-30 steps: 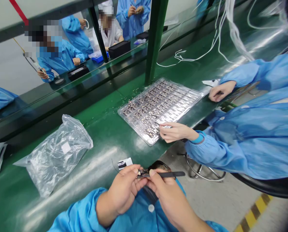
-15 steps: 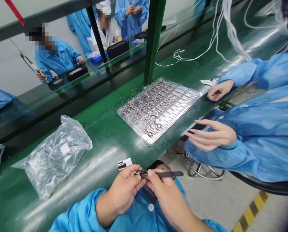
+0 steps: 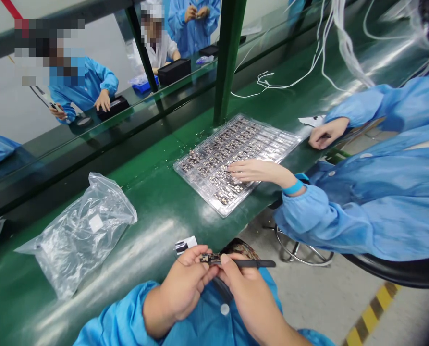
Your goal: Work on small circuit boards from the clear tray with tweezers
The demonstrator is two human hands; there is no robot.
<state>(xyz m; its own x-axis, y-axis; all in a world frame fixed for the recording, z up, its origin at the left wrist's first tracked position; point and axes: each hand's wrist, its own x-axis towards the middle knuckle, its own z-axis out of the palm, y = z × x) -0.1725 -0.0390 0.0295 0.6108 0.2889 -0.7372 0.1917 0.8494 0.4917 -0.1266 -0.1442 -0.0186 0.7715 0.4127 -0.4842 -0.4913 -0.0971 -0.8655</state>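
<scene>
Near the bench's front edge, my left hand [image 3: 185,283] pinches a small circuit board [image 3: 207,258] between thumb and fingers. My right hand [image 3: 248,288] is closed around slim black tweezers [image 3: 255,263], whose flat rear end sticks out to the right. Their tips meet the board's right side, though my fingers partly cover the contact. Just behind my left fingertips is a small white piece with a black part [image 3: 185,245]. Farther back, a clear plastic tray [image 3: 223,210] holds many small circuit boards in rows.
On the left of the green bench [image 3: 156,206] lies a clear plastic bag [image 3: 88,230]. A co-worker in blue sits at right, one hand [image 3: 259,171] over the tray. A green post [image 3: 228,62] rises behind it; white cables [image 3: 322,53] hang at upper right. Other people work beyond.
The co-worker's nearer hand has moved left onto the tray. Across the bench, another person's hand has come down to a black box. My hands are almost unmoved.
</scene>
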